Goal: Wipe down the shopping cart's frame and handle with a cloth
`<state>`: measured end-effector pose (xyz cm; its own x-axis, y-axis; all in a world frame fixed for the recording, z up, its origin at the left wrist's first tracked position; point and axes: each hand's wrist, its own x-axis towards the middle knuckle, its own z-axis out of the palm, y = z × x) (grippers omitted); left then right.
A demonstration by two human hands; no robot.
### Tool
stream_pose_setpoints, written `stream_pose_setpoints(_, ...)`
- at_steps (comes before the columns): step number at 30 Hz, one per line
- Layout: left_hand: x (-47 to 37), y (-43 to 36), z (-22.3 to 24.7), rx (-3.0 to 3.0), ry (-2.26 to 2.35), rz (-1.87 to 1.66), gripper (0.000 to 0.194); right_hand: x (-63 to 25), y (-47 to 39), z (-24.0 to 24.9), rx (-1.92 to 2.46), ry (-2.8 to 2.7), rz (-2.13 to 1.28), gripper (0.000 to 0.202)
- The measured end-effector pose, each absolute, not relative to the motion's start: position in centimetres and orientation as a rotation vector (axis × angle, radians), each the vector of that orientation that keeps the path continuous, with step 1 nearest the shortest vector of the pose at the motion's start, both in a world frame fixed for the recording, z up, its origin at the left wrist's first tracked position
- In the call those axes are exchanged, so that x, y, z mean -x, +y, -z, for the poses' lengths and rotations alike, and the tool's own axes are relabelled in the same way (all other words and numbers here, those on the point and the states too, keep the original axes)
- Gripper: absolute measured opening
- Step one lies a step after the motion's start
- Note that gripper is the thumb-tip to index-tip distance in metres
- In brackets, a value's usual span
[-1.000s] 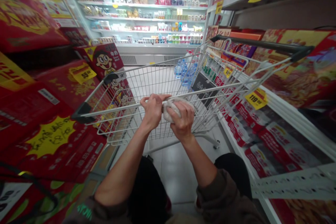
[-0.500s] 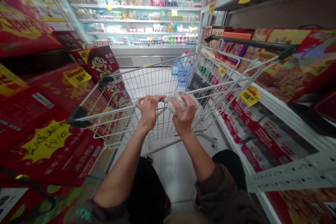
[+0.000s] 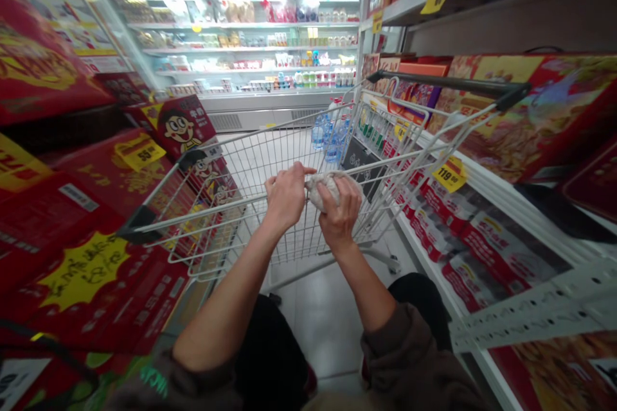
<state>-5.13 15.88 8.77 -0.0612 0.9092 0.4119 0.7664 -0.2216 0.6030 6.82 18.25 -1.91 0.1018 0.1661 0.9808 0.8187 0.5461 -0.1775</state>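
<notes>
A wire shopping cart [image 3: 231, 205] stands crosswise in front of me, its dark handle [image 3: 443, 82] on the right. Over its near top rail, my right hand [image 3: 341, 209] wraps around a bunched whitish cloth [image 3: 328, 187]. Just left of the cloth is my left hand [image 3: 288, 196], its fingers bent together at the cloth's left end and the rail. Whatever lies between those fingers is hidden behind the back of the hand.
Red gift boxes [image 3: 72, 186] are stacked close on the left. Shelves with price tags [image 3: 450, 173] and packaged goods run along the right. Bottled water [image 3: 331, 135] stands beyond the cart, before a lit refrigerated display [image 3: 241, 50].
My left hand has moved slightly right and up, closer to the cloth, and its fingers have curled in. My right hand keeps its hold. The view has shifted slightly.
</notes>
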Motion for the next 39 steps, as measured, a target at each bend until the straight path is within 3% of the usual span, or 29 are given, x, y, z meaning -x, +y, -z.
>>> stream_pose_setpoints(5, 3.2, 16.5, -7.7, -2.089, 1.840, -1.139, 0.091, -7.9, 17.1, 3.6, 0.864, -1.571, 0.577, 0.030)
stream_pose_setpoints(11, 3.6, 16.3, -7.4, -2.132, 1.850, -1.178, 0.093, -10.4, 18.3, 1.4, 0.950, -1.377, 0.620, 0.039)
stream_pose_setpoints(16, 2.7, 16.8, -9.0, -2.001, 1.905, -1.085, 0.095, -10.0, 18.2, 2.2, 0.946, -1.466, 0.632, 0.036)
stream_pose_setpoints(26, -0.3, 17.7, -8.5, -1.980, 1.815, -1.260, 0.104, -11.3, 18.8, 1.3, 1.017, -1.368, 0.578, 0.041)
stream_pose_setpoints(33, -0.2, 17.7, -8.5, -2.002, 1.767, -1.177, 0.097, -11.5, 17.9, 4.1, 0.968, -1.526, 0.499, 0.040)
stream_pose_setpoints(39, -2.5, 16.7, -8.9, -2.044, 1.793, -1.169, 0.087, -13.5, 18.5, 2.0, 0.979, -1.319, 0.580, 0.037)
